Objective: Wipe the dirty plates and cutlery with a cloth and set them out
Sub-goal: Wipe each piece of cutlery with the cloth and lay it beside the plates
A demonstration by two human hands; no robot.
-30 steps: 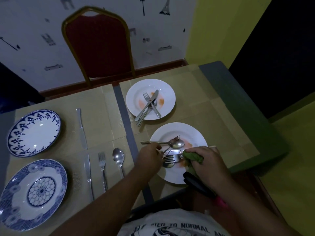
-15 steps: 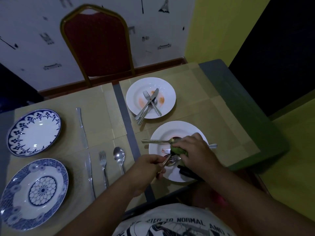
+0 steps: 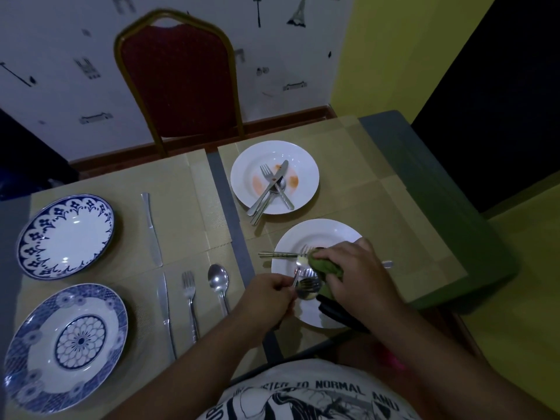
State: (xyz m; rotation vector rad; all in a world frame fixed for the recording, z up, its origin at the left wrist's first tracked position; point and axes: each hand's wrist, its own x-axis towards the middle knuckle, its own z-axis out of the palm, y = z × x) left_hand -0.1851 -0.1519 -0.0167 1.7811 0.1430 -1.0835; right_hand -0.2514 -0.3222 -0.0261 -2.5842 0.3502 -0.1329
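While the left hand (image 3: 266, 295) pinches a spoon (image 3: 307, 288), the right hand (image 3: 360, 274), at its three o'clock, clutches a green cloth (image 3: 325, 266): cutlery-wiping step; next, probably, rubbing the spoon clean.

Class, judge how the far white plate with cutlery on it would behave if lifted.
The plate looks glazed and rigid: probably slippery, breakable if dropped. Its fork, knife and spoon lie loose, some handles overhanging the rim, so tilting would likely slide them off.
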